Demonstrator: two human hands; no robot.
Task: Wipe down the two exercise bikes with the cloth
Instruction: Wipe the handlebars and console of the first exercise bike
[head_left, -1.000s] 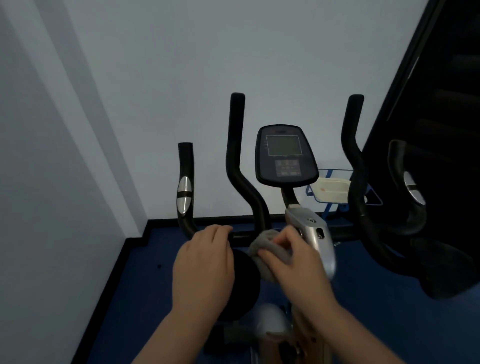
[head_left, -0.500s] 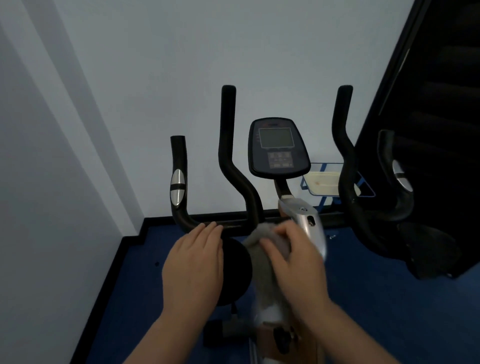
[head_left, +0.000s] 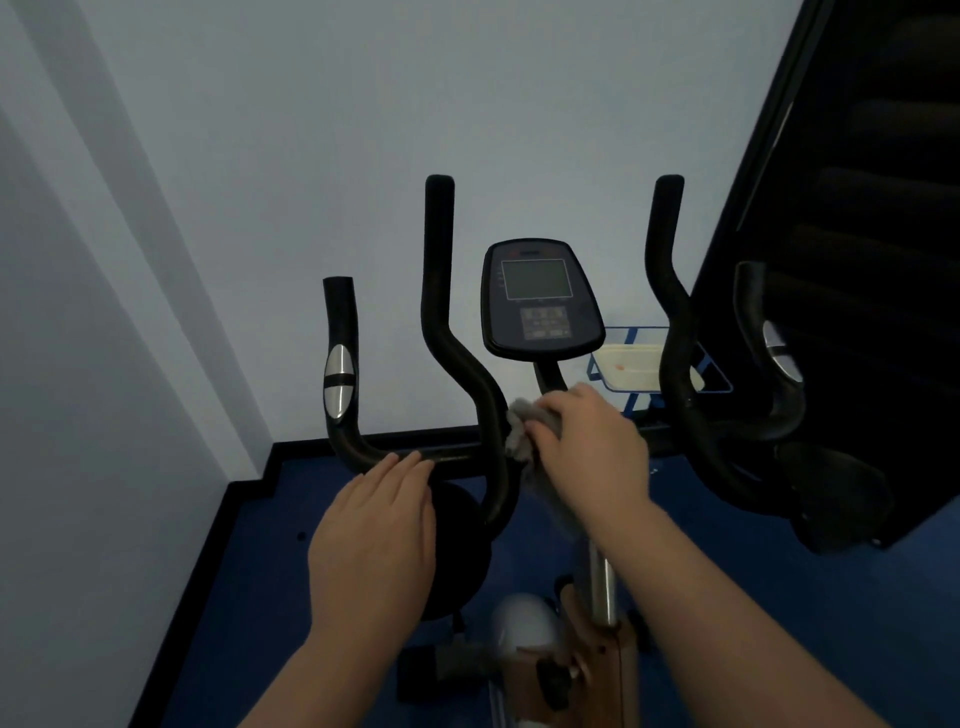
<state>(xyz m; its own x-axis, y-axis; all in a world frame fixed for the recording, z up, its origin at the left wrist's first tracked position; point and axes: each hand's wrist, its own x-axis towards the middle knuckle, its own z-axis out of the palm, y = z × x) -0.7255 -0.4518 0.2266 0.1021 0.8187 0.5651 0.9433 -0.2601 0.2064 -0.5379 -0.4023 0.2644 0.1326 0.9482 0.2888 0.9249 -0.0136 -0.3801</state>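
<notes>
Right grip (head_left: 592, 452) presses cloth (head_left: 519, 431) against handlebar (head_left: 488, 415)

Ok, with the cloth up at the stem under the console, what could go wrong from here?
1. The right hand wipes with the cloth just below the console; a stray upward stroke could press its buttons.
2. The cloth's loose tail hangs beside the inner handlebar and might snag there.
3. The left hand only rests flat on the crossbar, so it may steady the bike poorly under harder rubbing.
</notes>
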